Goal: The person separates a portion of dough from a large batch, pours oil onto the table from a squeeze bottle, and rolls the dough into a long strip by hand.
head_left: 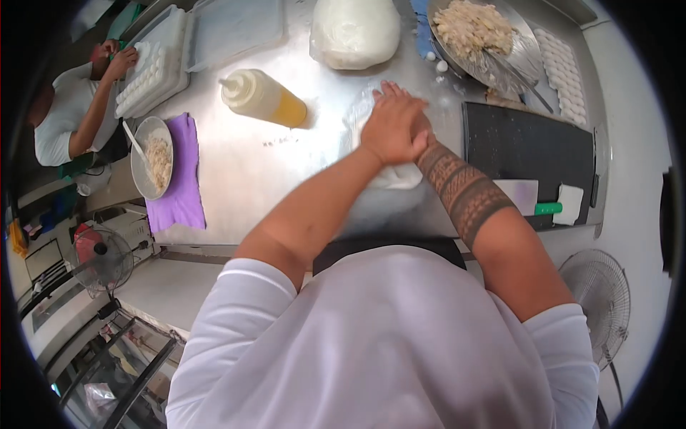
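Observation:
White dough (399,177) lies on the metal table under my two hands, partly covered by them. My left hand (389,127) rests on top of my right, palm down, with its fingers stretched out. Beneath and beside it is my right hand (421,129), pressed against the dough, its fingers mostly hidden. Clear film or an oily sheen surrounds the dough. Beyond my hands sits a large wrapped ball of dough (355,32). A squeeze bottle of yellow liquid (264,98) leans over to the left.
A filling bowl (475,32) and rows of dough balls (561,75) are at back right. A black board (529,146) holds a green-handled cleaver (520,195). Left are a bowl (153,157) on purple cloth (187,175), stacked trays (153,71) and a co-worker (71,114).

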A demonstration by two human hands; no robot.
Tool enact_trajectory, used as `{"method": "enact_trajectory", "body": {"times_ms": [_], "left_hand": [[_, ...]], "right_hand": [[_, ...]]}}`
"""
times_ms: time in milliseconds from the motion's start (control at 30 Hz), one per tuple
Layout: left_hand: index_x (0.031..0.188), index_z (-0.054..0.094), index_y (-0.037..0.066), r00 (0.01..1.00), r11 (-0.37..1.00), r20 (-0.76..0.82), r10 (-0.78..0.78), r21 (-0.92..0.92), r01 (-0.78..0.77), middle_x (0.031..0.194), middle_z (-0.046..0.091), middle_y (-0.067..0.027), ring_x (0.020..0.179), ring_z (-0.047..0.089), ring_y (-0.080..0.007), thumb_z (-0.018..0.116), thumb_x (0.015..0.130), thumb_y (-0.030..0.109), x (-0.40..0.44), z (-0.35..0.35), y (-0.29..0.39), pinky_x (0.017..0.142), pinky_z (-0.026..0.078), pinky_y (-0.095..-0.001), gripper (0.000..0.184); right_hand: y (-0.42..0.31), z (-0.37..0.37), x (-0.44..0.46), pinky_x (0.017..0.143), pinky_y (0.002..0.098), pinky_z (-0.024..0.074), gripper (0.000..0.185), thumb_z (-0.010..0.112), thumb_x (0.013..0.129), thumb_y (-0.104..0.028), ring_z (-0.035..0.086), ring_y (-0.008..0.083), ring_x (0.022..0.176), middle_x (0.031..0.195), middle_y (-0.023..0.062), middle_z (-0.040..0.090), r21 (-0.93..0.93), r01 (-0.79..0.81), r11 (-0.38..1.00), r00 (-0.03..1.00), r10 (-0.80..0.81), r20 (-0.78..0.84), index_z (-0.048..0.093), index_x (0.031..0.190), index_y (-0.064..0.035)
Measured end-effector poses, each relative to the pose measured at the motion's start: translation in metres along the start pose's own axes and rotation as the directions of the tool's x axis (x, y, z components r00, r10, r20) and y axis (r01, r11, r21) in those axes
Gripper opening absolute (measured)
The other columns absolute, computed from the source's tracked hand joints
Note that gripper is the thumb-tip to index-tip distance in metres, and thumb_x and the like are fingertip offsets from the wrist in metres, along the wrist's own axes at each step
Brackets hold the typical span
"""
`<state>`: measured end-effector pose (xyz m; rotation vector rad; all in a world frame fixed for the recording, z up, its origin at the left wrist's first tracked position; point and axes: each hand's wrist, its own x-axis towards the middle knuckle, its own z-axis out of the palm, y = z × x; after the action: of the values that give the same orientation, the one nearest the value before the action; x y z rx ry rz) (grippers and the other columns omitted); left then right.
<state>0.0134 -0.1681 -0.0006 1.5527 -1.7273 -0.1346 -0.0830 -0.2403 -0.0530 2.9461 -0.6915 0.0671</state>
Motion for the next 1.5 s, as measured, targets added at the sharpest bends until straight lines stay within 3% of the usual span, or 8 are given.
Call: {"method": "enact_trajectory", "body": {"times_ms": [100,233,367,833,1000,1333,1433,1500], "left_hand": [[0.144,0.057,0.003,0.82,0.561,0.367,-0.44,-0.601,0.57,0.134,0.069,-0.0199,0.127,0.063,-0.0307,0.067,0.094,0.043,0.052,-0.009,-0.014,0.107,0.049,-0.0405,0.064],[0.154,0.049,0.007,0.927,0.951,0.21,-0.31,0.055,0.305,0.149,0.058,-0.0238,0.139,0.054,-0.0368,0.052,0.104,0.056,0.058,0.016,-0.083,0.118,0.039,-0.0463,0.071],[0.162,0.038,0.006,0.858,0.895,0.357,-0.369,0.385,0.224,0.17,0.025,-0.0285,0.158,0.018,-0.0492,0.046,0.101,0.071,0.0,0.012,-0.028,0.127,0.02,-0.0612,0.09],[0.133,0.058,0.005,0.824,0.85,0.502,-0.261,-0.285,0.443,0.129,0.064,-0.0185,0.119,0.059,-0.0405,0.071,0.082,-0.001,-0.128,-0.101,0.113,0.104,0.047,-0.0503,0.053],[0.129,0.057,0.004,0.988,0.994,0.152,-0.028,-0.099,0.043,0.129,0.061,-0.0225,0.118,0.057,-0.0459,0.069,0.078,-0.006,-0.143,-0.037,0.058,0.1,0.049,-0.0509,0.053],[0.139,0.049,0.002,0.586,0.251,0.409,-0.7,-0.628,0.737,0.125,0.061,-0.0218,0.125,0.058,-0.0349,0.066,0.076,0.003,-0.123,-0.098,0.068,0.108,0.048,-0.0437,0.066],[0.129,0.06,0.005,0.993,0.958,0.07,-0.098,-0.262,0.113,0.132,0.062,-0.0194,0.123,0.061,-0.0357,0.066,0.074,0.014,-0.12,-0.077,0.082,0.108,0.047,-0.0446,0.056],[0.123,0.065,0.006,0.976,0.972,0.14,0.167,-0.186,-0.14,0.135,0.063,-0.0176,0.122,0.062,-0.0358,0.066,0.073,0.018,-0.116,-0.067,0.087,0.107,0.047,-0.0473,0.051]], "right_hand": [[-0.004,-0.025,-0.002,0.13,0.0485,0.0204,0.07,0.051,0.104,-0.047,0.03,0.0342,0.157,0.167,0.0209,0.034,0.208,-0.049,0.977,0.995,0.03,0.094,0.039,0.159,-0.0059],[-0.005,-0.045,-0.036,0.128,0.0471,0.0245,0.084,0.05,0.104,-0.067,0.044,0.0307,0.147,0.159,0.0201,0.045,0.942,-0.238,0.237,0.899,0.421,0.121,0.044,0.155,-0.0005],[0.003,-0.025,-0.113,0.125,0.0467,0.0257,0.093,0.042,0.103,-0.075,0.047,0.0305,0.142,0.154,0.0203,0.05,0.897,0.094,-0.432,0.727,0.645,0.235,0.044,0.155,0.002],[-0.053,-0.087,-0.173,0.123,0.0416,0.0313,0.089,0.035,0.106,-0.072,0.049,0.027,0.142,0.152,0.0156,0.055,0.611,-0.142,-0.779,0.898,0.159,0.41,0.044,0.157,-0.0003],[-0.088,-0.093,-0.131,0.119,0.0347,0.0378,0.068,0.047,0.112,-0.049,0.054,0.0257,0.139,0.15,0.0208,0.057,0.919,-0.264,-0.294,0.888,0.297,0.351,0.048,0.154,0.0043],[-0.118,-0.109,-0.13,0.105,0.0444,0.051,0.051,0.066,0.101,-0.037,0.061,0.0451,0.121,0.13,0.0252,0.065,0.712,-0.31,0.631,0.945,0.283,0.161,0.062,0.133,0.003],[-0.125,-0.05,-0.143,0.117,0.0444,0.041,0.059,0.071,0.096,-0.035,0.05,0.037,0.14,0.15,0.0205,0.053,0.999,-0.022,-0.025,0.959,0.281,0.028,0.057,0.145,-0.0058],[-0.136,-0.028,-0.135,0.125,0.045,0.0325,0.057,0.066,0.098,-0.042,0.04,0.0325,0.149,0.159,0.0154,0.045,0.863,-0.079,0.499,0.963,0.263,-0.064,0.058,0.144,-0.0085]]}}
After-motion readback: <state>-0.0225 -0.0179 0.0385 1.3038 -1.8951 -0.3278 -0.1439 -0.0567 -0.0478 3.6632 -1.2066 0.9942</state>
